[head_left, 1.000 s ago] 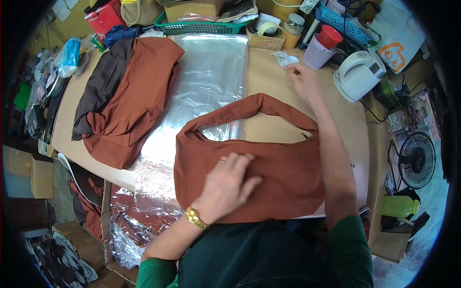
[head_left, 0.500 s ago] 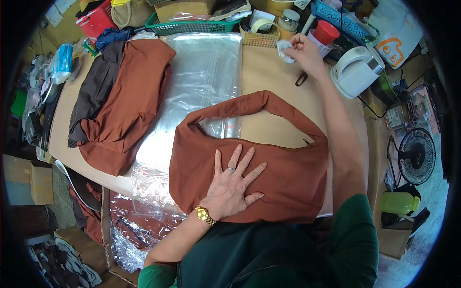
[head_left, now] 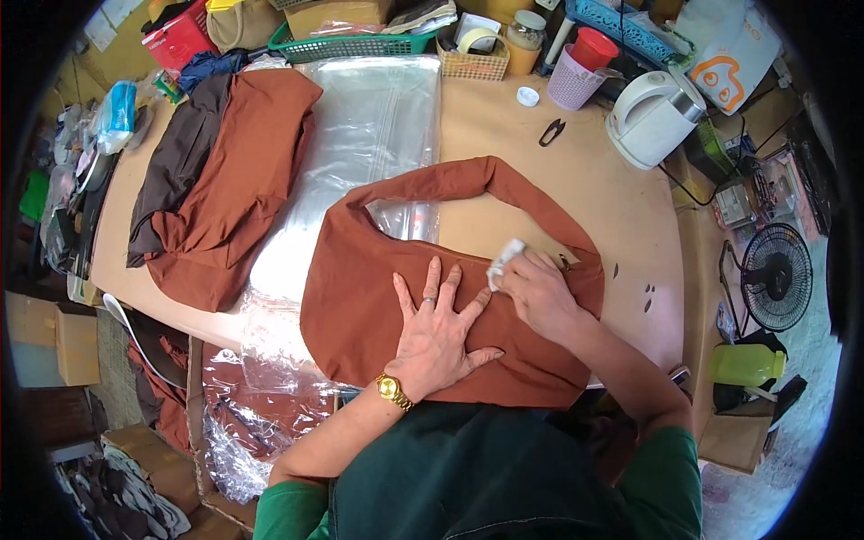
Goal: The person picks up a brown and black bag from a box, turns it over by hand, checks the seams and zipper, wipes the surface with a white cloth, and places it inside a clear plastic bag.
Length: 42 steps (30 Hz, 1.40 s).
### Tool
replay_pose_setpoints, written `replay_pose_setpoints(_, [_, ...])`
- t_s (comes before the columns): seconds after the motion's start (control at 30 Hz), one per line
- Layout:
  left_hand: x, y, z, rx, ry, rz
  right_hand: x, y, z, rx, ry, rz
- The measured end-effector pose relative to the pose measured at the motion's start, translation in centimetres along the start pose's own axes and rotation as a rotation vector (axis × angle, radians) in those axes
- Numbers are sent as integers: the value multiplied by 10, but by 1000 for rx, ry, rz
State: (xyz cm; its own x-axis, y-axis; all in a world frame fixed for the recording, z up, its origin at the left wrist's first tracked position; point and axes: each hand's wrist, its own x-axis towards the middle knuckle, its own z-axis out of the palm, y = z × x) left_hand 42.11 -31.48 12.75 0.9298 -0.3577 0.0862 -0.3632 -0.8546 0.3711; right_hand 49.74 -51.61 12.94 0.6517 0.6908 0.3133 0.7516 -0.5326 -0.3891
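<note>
White kettle (head_left: 650, 126), upright | black fan (head_left: 772, 274) right of table (head_left: 643, 229) | red cup (head_left: 594, 47) in lilac basket (head_left: 572, 84) | left-edge bundle (head_left: 70, 135), perhaps plastic

Tan table (head_left: 486, 112) — brown bag (head_left: 360, 288), snips (head_left: 554, 129)

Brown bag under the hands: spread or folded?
Spread out. The brown bag lies flat, its strap looped out beyond the body, and the left hand rests splayed on the fabric.
</note>
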Motion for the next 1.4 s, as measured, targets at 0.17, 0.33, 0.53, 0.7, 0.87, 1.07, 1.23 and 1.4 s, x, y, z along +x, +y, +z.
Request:
replay_pose_setpoints(0.17, [0, 0, 0, -27, 21, -20, 52, -2, 33, 7, 105, -143])
replay_pose_setpoints(0.33, [-4, -1, -3, -19, 48, -34, 28, 0, 16, 13, 71, -143])
replay_pose_setpoints(0.53, [-2, -1, -2, 10, 0, -24, 54, 0, 30, -18, 89, -171])
replay_pose_setpoints(0.7, [-4, -2, -3, -17, 49, -35, 36, 4, 18, -24, 78, -169])
replay_pose_setpoints(0.87, [-3, -1, -3, -6, 11, -30, 54, 2, 28, -46, 113, -174])
replay_pose_setpoints(1.07, [-5, -1, -2, -3, 49, -37, 39, 4, 17, -53, 63, -171])
replay_pose_setpoints(1.23, [-3, -1, -1, 23, 13, -30, 48, 8, 25, -86, 70, -176])
replay_pose_setpoints(1.4, [-3, -2, -1, 10, 5, -28, 50, 5, 25, -73, 98, -207])
